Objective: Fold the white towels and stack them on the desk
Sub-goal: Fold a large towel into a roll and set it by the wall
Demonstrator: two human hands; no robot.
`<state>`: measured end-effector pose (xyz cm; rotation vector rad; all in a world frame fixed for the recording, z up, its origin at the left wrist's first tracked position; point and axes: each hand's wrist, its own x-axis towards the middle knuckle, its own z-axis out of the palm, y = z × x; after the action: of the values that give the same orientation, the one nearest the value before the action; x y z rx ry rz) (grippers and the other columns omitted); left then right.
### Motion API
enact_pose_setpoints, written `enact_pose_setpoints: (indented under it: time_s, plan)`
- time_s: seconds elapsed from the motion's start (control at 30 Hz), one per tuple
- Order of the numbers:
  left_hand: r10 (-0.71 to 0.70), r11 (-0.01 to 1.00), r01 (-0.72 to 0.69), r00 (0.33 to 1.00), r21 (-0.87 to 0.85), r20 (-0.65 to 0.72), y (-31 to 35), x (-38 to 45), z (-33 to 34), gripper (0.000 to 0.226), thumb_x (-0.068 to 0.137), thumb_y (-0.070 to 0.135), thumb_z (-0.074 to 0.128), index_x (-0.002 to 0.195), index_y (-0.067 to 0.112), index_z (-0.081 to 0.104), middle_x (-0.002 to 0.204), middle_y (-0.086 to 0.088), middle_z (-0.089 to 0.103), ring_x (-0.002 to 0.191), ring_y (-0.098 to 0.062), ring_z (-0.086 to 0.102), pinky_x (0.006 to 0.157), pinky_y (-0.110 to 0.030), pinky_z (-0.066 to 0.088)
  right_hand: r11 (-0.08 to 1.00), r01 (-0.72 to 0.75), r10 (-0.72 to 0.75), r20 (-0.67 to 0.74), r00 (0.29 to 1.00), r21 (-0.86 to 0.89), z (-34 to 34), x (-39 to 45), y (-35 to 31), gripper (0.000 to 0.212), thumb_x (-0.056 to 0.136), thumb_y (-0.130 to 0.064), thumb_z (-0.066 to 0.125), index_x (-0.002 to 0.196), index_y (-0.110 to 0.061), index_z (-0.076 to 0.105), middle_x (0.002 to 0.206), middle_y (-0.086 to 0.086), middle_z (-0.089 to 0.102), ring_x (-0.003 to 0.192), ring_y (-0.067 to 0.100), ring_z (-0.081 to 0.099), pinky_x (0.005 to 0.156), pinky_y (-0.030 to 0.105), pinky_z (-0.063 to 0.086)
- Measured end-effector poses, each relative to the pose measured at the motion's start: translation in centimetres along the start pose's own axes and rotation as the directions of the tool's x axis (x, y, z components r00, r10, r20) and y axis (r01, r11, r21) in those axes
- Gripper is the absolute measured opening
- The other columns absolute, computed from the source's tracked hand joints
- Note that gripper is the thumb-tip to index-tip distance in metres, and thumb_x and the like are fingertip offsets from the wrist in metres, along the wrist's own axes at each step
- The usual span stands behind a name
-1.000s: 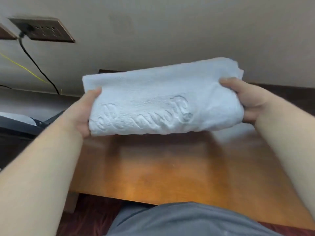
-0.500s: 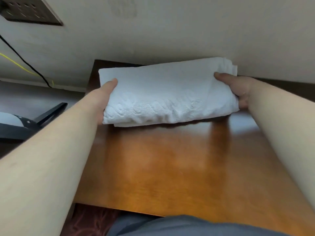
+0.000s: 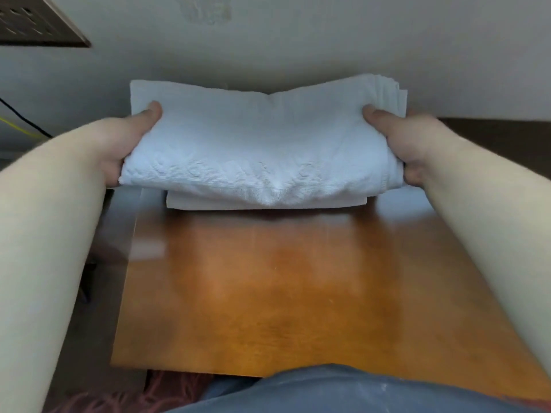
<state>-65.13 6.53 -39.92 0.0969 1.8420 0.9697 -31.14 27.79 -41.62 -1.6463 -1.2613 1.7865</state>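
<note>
The left hand (image 3: 125, 144) is gripping the left end of a folded white towel (image 3: 262, 147), its thumb lying on top of the cloth and its fingers tucked out of sight underneath. The right hand (image 3: 402, 144) is gripping the towel's right end in the same way, thumb on top and fingers hidden below. The towel is stretching between the two hands, so each hand is sitting at one short end of it.

The towel's long axis is running left to right, parallel to the wall (image 3: 328, 40) behind it. Its rounded folded edge is facing the person, with a raised woven script running along that edge, and its stacked loose layers are showing at the far right corner. The middle is sagging a little between the two grips.

Directly under the towel, a second folded white towel (image 3: 190, 204) is lying flat on the tabletop (image 3: 268, 293), only its near edge peeking out below the held one. Whether the held towel is already resting on it or hanging just above, I cannot tell. Both towels are sitting at the far end of the tabletop, close against the wall.

Nearer to the person than the towel, the glossy brown wooden tabletop is spreading out. To the upper left of the towel, a dark socket plate (image 3: 38, 25) is showing on the wall, and to the left of the towel a black cable (image 3: 26, 123) and a yellow cable (image 3: 18, 128) are running down.
</note>
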Motion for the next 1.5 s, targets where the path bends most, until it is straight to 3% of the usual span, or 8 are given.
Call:
enact_pose_setpoints:
  time_s: [0.7, 0.83, 0.97, 1.07, 1.13, 1.2, 1.3, 1.5]
  plan:
    - [0.046, 0.991, -0.044, 0.999, -0.124, 0.014, -1.0, 2.3, -4.1, 0.049, 0.082, 0.061, 0.067, 0.116, 0.026, 0.066, 0.109, 0.006, 0.074, 0.096, -0.013, 0.072, 0.063, -0.033, 0.06, 0.997, -0.073, 0.072, 0.034, 0.997, 0.03, 3.4, 0.6, 0.6, 0.068, 0.068, -0.049, 0.085, 0.123, -0.016, 0.063, 0.099, 0.001, 0.077, 0.082, 0.022, 0.075, 0.061, 0.046, 0.06]
    - [0.026, 0.977, 0.015, 0.982, 0.214, -0.187, -2.1, 2.5, -2.6, 0.069, 0.084, 0.067, 0.059, 0.133, 0.019, 0.054, 0.117, -0.003, 0.069, 0.097, -0.024, 0.069, 0.087, -0.037, 0.055, 0.977, -0.069, 0.067, -0.02, 0.998, -0.203, 4.1, 0.1, 2.1, 0.073, 0.078, -0.057, 0.076, 0.135, -0.019, 0.054, 0.116, -0.001, 0.069, 0.096, 0.02, 0.069, 0.08, 0.038, 0.058]
    - [0.41, 0.789, -0.046, 0.783, 0.613, -0.468, -2.4, 0.6, -1.1, 0.081, 0.084, 0.06, 0.062, 0.145, 0.014, 0.034, 0.139, -0.018, 0.045, 0.117, -0.038, 0.051, 0.096, -0.05, 0.046, 0.803, 0.108, -0.285, -0.219, 0.933, -0.586, 4.2, -0.9, 1.2, 0.081, 0.08, -0.059, 0.066, 0.145, -0.02, 0.038, 0.145, 0.003, 0.043, 0.125, 0.026, 0.049, 0.102, 0.038, 0.043]
    - [0.891, 0.29, -0.435, 0.448, 0.853, -0.074, -1.8, -2.0, 3.1, 0.054, 0.092, 0.038, 0.054, 0.14, 0.015, 0.045, 0.137, -0.018, 0.051, 0.123, -0.034, 0.044, 0.104, -0.04, 0.034, 0.412, 0.559, -0.77, 0.053, 0.636, -0.72, 7.6, -3.3, 0.3, 0.06, 0.089, -0.037, 0.056, 0.143, -0.013, 0.045, 0.147, 0.01, 0.045, 0.136, 0.029, 0.041, 0.112, 0.039, 0.031]
    - [0.81, 0.086, -0.628, 0.496, 0.773, 0.313, -2.0, -2.4, 7.4, 0.052, 0.096, 0.036, 0.047, 0.144, 0.015, 0.046, 0.144, -0.014, 0.049, 0.133, -0.029, 0.041, 0.11, -0.034, 0.026, 0.133, 0.66, -0.688, 0.41, 0.598, -0.739, 10.6, -4.1, 1.1, 0.055, 0.095, -0.032, 0.049, 0.146, -0.013, 0.043, 0.154, 0.011, 0.04, 0.144, 0.03, 0.031, 0.119, 0.043, 0.022]
    - [0.644, -0.034, -0.589, 0.604, 0.807, 0.469, -2.8, -1.6, 10.0, 0.057, 0.101, 0.046, 0.036, 0.152, 0.021, 0.032, 0.158, -0.004, 0.031, 0.147, -0.024, 0.022, 0.118, -0.041, 0.014, 0.004, 0.566, -0.443, 0.505, 0.74, -0.825, 11.8, -3.4, 2.4, 0.062, 0.1, -0.049, 0.035, 0.155, -0.022, 0.025, 0.165, 0.004, 0.016, 0.152, 0.025, 0.008, 0.122, 0.048, 0.005]
    - [0.632, -0.129, -0.408, 0.669, 0.904, 0.392, -4.1, 0.7, 8.4, 0.069, 0.094, 0.065, 0.021, 0.155, 0.034, 0.018, 0.164, 0.002, 0.012, 0.151, -0.022, 0.005, 0.118, -0.053, 0.001, -0.003, 0.432, -0.412, 0.395, 0.821, -0.902, 10.1, -1.5, 3.8, 0.082, 0.09, -0.072, 0.019, 0.158, -0.027, 0.007, 0.167, 0.0, -0.001, 0.152, 0.02, -0.007, 0.121, 0.05, -0.004]
    - [0.566, 0.144, -0.146, 0.824, 0.979, 0.04, -3.9, 1.7, 3.4, 0.077, 0.082, 0.083, 0.015, 0.15, 0.048, 0.001, 0.164, 0.0, -0.008, 0.149, -0.033, -0.008, 0.111, -0.067, 0.01, 0.198, 0.335, -0.346, 0.254, 0.903, -0.921, 7.0, -0.5, 3.9, 0.087, 0.085, -0.079, 0.017, 0.156, -0.034, -0.005, 0.166, -0.003, -0.01, 0.152, 0.024, -0.009, 0.119, 0.049, 0.004]
